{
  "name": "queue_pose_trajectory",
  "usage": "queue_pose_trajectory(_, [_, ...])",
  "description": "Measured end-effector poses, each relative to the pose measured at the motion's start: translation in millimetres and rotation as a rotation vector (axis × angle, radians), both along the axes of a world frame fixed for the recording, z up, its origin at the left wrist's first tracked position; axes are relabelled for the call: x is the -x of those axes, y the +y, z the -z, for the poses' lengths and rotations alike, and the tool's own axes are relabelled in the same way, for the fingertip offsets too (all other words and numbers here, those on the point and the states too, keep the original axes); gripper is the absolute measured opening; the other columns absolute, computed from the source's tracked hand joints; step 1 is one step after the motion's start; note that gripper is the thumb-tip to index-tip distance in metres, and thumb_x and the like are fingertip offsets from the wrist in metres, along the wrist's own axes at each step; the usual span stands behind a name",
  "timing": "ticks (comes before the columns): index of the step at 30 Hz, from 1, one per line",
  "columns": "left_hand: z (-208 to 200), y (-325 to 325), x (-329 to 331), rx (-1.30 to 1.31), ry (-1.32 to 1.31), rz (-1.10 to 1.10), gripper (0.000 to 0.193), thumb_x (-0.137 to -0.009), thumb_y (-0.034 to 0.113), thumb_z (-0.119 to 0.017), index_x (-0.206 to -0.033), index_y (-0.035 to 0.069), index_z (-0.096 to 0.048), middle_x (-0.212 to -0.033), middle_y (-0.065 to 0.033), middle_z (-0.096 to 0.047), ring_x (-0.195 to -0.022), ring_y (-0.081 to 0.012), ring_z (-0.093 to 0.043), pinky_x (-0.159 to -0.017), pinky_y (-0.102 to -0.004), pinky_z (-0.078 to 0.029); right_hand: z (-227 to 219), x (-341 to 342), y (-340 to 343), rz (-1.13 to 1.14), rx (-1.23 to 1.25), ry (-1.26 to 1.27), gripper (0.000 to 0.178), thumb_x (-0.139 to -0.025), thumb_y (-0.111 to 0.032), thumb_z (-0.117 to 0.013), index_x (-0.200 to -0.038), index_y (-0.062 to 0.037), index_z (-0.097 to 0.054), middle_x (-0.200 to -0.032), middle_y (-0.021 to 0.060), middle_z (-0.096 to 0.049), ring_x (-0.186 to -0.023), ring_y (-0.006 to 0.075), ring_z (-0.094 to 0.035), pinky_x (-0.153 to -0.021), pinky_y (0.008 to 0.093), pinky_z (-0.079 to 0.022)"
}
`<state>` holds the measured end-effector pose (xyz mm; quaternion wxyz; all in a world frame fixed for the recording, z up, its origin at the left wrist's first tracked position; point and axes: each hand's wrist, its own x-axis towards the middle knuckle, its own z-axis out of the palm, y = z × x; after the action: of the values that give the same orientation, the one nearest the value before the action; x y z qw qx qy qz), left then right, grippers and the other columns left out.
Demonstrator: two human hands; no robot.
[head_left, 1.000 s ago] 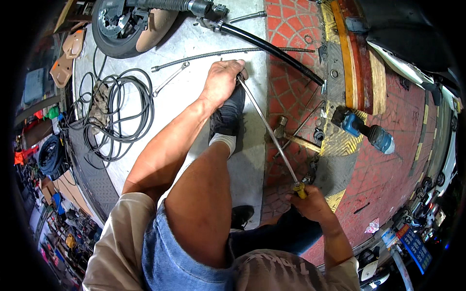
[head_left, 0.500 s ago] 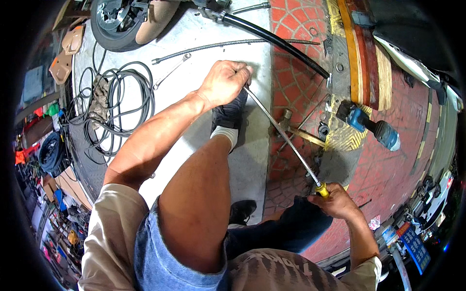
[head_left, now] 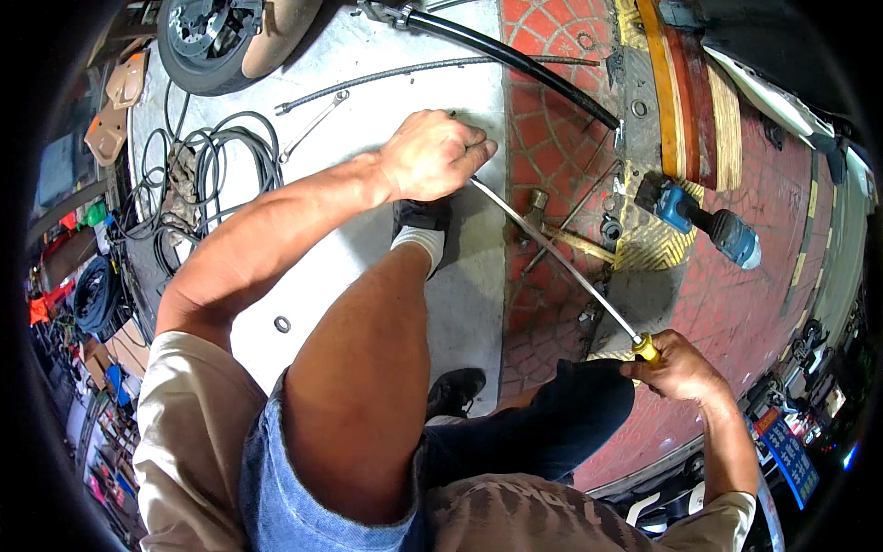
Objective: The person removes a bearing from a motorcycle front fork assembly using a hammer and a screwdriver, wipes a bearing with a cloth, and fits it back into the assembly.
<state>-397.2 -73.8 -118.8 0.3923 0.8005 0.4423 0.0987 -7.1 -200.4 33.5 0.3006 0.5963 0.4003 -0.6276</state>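
Observation:
My right hand (head_left: 679, 366) is wrapped around the yellow handle of a long screwdriver (head_left: 556, 255), whose bare metal shaft slants up and left. The shaft's far end comes close to my left hand (head_left: 437, 155); whether it touches the fingers cannot be made out. My left hand is closed, knuckles up, above my dark shoe (head_left: 421, 216), and what its fingers hold, if anything, is hidden. A hammer (head_left: 578, 243) with a wooden handle lies on the red paving beneath the shaft.
A motorcycle wheel (head_left: 207, 44) stands at the far left, near coiled black cable (head_left: 216, 170). A wrench (head_left: 315, 126), a ribbed rod (head_left: 395, 69), a black tube (head_left: 515, 63) and a small ring (head_left: 282, 324) lie around. Right are a blue impact wrench (head_left: 704, 224) and wooden boards (head_left: 694, 101).
My right hand has shifted right and slightly up with the screwdriver. My left hand has turned somewhat, its fingers reaching further right. The small ring on the floor has come out from behind my left arm.

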Motion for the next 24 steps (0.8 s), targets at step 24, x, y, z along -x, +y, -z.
queue_pose_trajectory(24, [-27.2, 0.7, -37.0, 0.01, -0.037, 0.499, 0.04, -0.105, 0.034, -0.052, -0.084, 0.004, -0.067, -0.069, -0.0165, -0.066, -0.066, -0.0402, -0.063, -0.06, -0.047, -0.05, -48.3, -53.7, 53.3, -0.043, 0.286, -0.081, 0.036, -0.088, -0.029, -0.086, -0.073, -0.0071, -0.061, -0.06, -0.0031, -0.054, -0.052, 0.0071, -0.052, -0.048, 0.0289, -0.041])
